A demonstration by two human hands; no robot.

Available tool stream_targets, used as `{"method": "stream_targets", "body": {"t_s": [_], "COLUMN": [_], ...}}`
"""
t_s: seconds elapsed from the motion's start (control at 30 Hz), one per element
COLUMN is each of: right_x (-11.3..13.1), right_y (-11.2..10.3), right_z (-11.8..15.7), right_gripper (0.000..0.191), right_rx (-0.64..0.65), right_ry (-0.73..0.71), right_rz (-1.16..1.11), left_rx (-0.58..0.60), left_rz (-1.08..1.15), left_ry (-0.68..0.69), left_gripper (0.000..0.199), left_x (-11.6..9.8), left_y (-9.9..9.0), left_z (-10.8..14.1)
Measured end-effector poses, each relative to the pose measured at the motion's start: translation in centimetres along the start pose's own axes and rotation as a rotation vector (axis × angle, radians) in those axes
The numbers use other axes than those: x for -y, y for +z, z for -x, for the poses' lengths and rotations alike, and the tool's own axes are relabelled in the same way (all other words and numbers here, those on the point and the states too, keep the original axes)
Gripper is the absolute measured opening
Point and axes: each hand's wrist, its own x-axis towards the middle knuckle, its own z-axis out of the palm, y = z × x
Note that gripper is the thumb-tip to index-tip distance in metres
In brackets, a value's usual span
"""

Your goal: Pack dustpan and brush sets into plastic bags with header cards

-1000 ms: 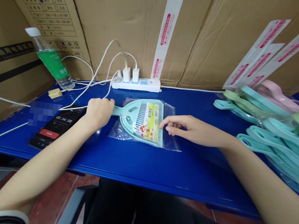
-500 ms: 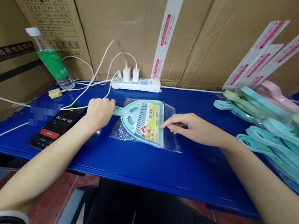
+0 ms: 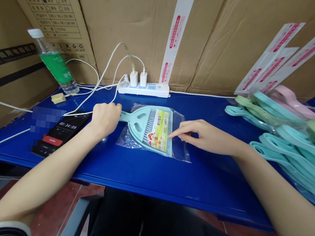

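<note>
A light-blue dustpan (image 3: 135, 130) with a bristled brush (image 3: 150, 126) nested in it lies flat on the blue table, inside a clear plastic bag (image 3: 181, 153). A printed card (image 3: 160, 128), yellow, green and white, covers the wide end of the set. My left hand (image 3: 104, 121) is wrapped round the handle end at the left, hiding most of it. From the right, my right hand (image 3: 199, 135) reaches in with its index finger stretched out, the tip at the card's right edge. The other fingers are loosely bent and hold nothing that I can see.
Several bagged dustpan sets (image 3: 298, 147) in blue, green and pink are piled at the right. A power strip (image 3: 150, 89) with chargers and white cables stands at the back before cardboard boxes (image 3: 147, 26). A water bottle (image 3: 57, 67) and a phone (image 3: 61, 135) are at the left.
The dustpan set has tilted or shifted very slightly on the table. Both hands stay almost where they were, the right index finger still at the card.
</note>
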Motion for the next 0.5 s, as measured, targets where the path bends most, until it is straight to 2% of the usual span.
{"method": "stream_targets", "body": {"t_s": [0.27,0.5], "right_x": [0.01,-0.39], "right_y": [-0.10,0.48], "right_z": [0.04,-0.08], "right_gripper": [0.047,0.045], "right_rx": [-0.105,-0.095], "right_ry": [0.025,0.021], "right_rz": [0.049,0.090], "left_rx": [0.000,0.013], "left_rz": [0.001,-0.009], "left_ry": [0.001,-0.002], "left_gripper": [0.044,0.043], "left_x": [0.01,-0.04], "left_y": [0.04,-0.12], "left_z": [0.04,0.09]}}
